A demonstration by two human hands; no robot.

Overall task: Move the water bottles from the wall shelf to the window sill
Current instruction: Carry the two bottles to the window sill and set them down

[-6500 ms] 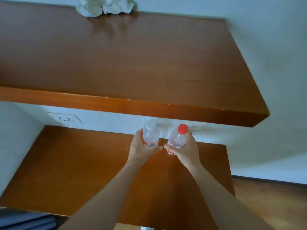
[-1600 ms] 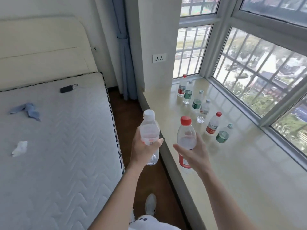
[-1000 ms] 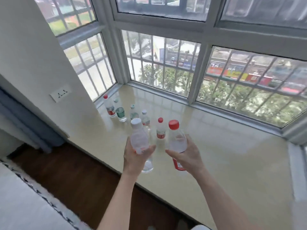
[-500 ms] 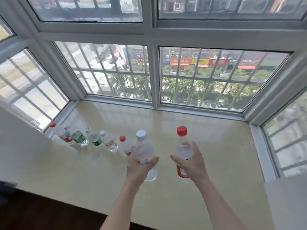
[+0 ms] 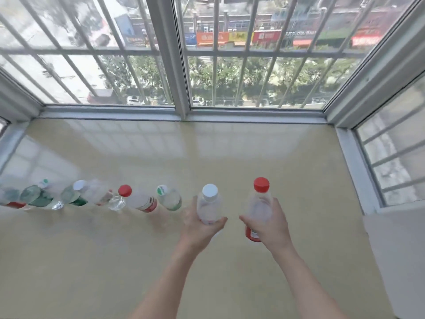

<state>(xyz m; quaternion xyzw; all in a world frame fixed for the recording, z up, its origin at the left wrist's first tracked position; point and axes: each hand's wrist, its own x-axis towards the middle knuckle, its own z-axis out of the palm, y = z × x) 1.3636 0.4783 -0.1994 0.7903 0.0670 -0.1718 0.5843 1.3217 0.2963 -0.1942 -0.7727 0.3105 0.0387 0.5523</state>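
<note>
Gripped a white-capped bottle [image 5: 209, 207] in the left hand [image 5: 199, 229], fingers wrapped around its lower body from below and thumb hooked across the front, so that cap and shoulders stood clear above the fist; gripped a red-capped bottle [image 5: 259, 204] in the right hand [image 5: 269, 226] the same way, palm closed over the red label near its base; carried both upright and near each other but apart, low over the window sill [image 5: 230, 153], probably to let each go straight down onto its base without turning; could not tell whether either base was touching the surface, both being hidden behind the hands

Stood already on the sill, to the left: a row of bottles [image 5: 92, 198] running in a line toward the left edge, ending nearest the hands in a red-capped one [image 5: 138, 200] and then a green-labelled one [image 5: 169, 199]; blurred further left, so no sure count

Held the white-capped bottle just beside that green-labelled one, seemingly to extend the line rightward, with the red-capped one taking the following place; left ample bare sill to the right; judged the carrying done for this pair and only the setting down and letting go remaining; worth lowering without nudging the neighbour, since such light bottles would likely topple easily
</note>
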